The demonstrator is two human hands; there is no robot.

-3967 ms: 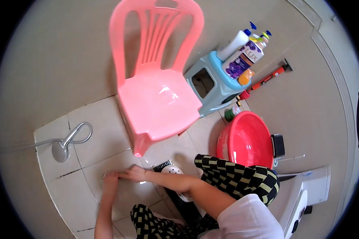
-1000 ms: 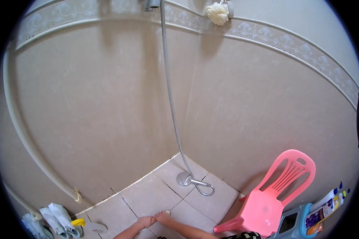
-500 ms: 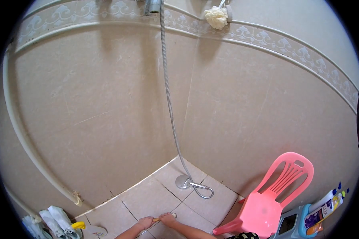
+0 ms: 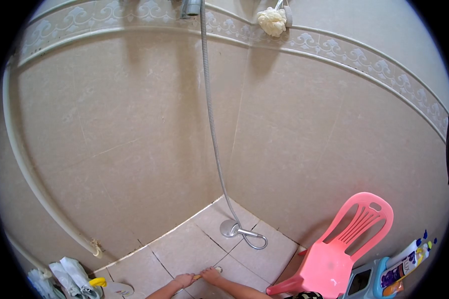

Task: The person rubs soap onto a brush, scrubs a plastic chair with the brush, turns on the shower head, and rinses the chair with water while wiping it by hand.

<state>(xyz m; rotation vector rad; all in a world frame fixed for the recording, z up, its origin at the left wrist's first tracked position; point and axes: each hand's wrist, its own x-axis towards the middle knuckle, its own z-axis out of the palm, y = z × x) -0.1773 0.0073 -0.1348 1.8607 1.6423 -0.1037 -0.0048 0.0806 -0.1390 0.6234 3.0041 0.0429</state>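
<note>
Both of my hands are low in the view, over the tiled floor [image 4: 184,249]. My left hand [image 4: 185,280] is closed around the handle of a wooden-handled brush [image 4: 197,277]. Closed on the same brush, nearer its pale end, is my right hand [image 4: 210,275]. That pale end touches or nearly touches the tiles just beyond my right fingers; the bristles are too small to make out. A silver shower head [image 4: 229,228] lies on the floor ahead of my hands, its hose [image 4: 210,109] running up the wall.
A pink plastic chair [image 4: 329,264] stands to the right, beside a blue-grey holder [image 4: 361,281] with bottles [image 4: 400,269]. Plastic bags [image 4: 74,279] and a yellow-handled item [image 4: 99,282] are at lower left. A white pipe [image 4: 32,174] follows the left wall. A cream bath puff [image 4: 272,22] hangs above.
Both hands have shifted slightly to the right with the brush. The chair and shower head stay where they were; the view has moved a trifle.
</note>
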